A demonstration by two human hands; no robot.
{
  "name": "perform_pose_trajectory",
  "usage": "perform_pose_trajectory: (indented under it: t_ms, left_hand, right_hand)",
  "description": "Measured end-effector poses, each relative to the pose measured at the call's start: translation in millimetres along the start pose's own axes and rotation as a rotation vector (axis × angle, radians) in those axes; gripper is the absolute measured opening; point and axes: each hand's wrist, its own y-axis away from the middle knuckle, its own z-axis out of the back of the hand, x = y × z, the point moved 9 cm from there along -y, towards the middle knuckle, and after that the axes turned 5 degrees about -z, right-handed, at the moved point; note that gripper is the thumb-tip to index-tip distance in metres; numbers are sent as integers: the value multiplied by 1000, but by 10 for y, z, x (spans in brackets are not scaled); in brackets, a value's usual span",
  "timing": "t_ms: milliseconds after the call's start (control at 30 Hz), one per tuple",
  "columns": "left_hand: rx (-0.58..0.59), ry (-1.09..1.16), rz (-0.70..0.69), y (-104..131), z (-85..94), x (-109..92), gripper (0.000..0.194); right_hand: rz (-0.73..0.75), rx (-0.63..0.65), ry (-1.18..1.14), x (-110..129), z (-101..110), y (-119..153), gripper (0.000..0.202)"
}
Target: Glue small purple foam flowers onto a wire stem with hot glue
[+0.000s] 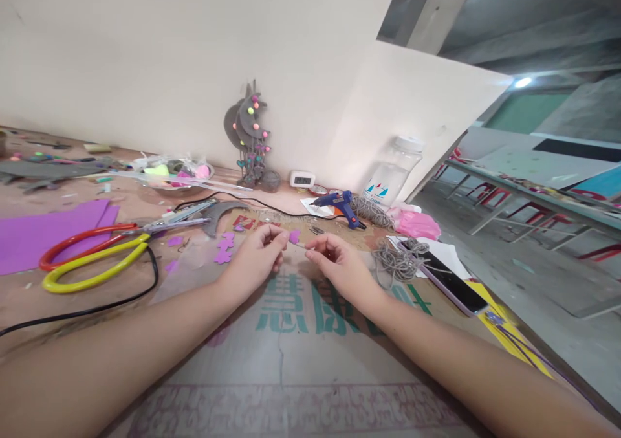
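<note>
My left hand (259, 253) is closed, pinching a small purple cutout (294, 236) between thumb and forefinger. Facing it, the fingers of my right hand (342, 263) are pinched on a short thin strand (299, 246) that reaches toward the cutout; its kind is too small to make out. Both hands are just above a printed brown sheet (291, 360). More purple cutouts (224, 249) lie left of my left hand, near a grey crescent piece (220, 217). Beyond my right hand rests a blue glue gun (343, 206).
Scissors with red and yellow handles (92, 257) lie left, by purple sheets (43, 237) and a black cord (97, 310). Grey yarn (400, 261), a phone (451, 279) and a plastic bottle (391, 173) are right. A decorated moon ornament (250, 124) and white digital clock (301, 179) stand behind.
</note>
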Motion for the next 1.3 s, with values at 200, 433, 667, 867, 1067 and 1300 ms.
perform_pose_trajectory:
  t_ms: [200, 433, 667, 867, 1067, 1300]
  left_hand:
    - [5, -10, 1, 2, -2, -11, 27]
    - [32, -54, -11, 6, -17, -6, 23]
    - [20, -85, -54, -9, -6, -22, 24]
    - [24, -75, -56, -14, 0, -3, 23]
    - [23, -97, -67, -9, 4, -14, 22]
    - [35, -119, -66, -11, -6, -18, 19]
  right_hand:
    - [42, -53, 119, 61, 37, 1, 16]
    - [34, -18, 133, 2, -5, 3, 20]
    - [62, 56, 89, 35, -72, 28, 19]
    - [73, 60, 105, -14, -84, 1, 21]
    - [47, 15, 75, 12, -40, 11, 13]
    - [7, 42, 40, -29, -60, -13, 16]
